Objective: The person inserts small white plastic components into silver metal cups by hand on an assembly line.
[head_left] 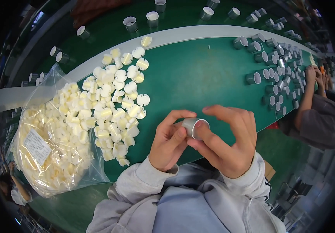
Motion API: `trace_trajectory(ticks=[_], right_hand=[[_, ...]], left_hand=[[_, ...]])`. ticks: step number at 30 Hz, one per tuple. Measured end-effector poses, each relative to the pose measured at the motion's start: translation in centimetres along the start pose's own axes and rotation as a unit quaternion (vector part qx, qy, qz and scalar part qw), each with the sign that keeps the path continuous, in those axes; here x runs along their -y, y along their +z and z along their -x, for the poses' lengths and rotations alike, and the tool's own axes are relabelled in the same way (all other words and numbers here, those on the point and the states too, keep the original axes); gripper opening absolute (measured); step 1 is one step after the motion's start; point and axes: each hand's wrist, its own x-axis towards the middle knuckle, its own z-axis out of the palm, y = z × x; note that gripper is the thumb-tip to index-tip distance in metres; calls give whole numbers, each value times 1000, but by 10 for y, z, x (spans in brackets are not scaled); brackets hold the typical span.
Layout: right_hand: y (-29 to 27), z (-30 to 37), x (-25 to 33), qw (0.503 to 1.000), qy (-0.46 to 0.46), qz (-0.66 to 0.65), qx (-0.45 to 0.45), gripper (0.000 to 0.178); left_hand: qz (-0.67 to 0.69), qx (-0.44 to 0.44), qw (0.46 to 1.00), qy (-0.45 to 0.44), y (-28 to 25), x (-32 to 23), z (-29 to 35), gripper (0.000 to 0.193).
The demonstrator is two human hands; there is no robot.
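Note:
Above the table's near edge, my left hand (168, 140) is closed around a small grey cup (189, 125), fingers and thumb on its outer wall. The cup is tilted with its round mouth toward my right hand (231, 145). My right index fingertip reaches into the mouth and my right thumb lies at the lower rim, so the two close on the cup; another right finger is stretched out above it. What lies inside the cup is hidden by the finger. Left of my hands spreads a heap of pale cream discs (106, 90), some with a shiny yellowish strip.
A clear plastic bag (54, 155) full of discs stands open at the left. Many grey cups (260, 57) lie on the green table (190, 70) at the right, others on the far belt (187, 17) beyond a pale rail (183, 34). A co-worker's arm (309, 93) reaches in at far right.

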Motion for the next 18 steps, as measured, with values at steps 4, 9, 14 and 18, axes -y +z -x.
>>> trace_trajectory(ticks=[4,9,14,18], right_hand=[[3,2,-3,997,-36,-54,-50,31],[-1,-9,-2,988,35,-149,37,28],[0,-24,-2,929,62,-360,56,22],[-3,-56,-9,970,12,-220,98,20]], left_hand=[[-17,25,1000,-4,0,0,-2,43],[32,-43,998,13,2,4,1,41],[56,-5,996,64,5,2,5,41],[45,-90,992,72,14,-3,2,50]])
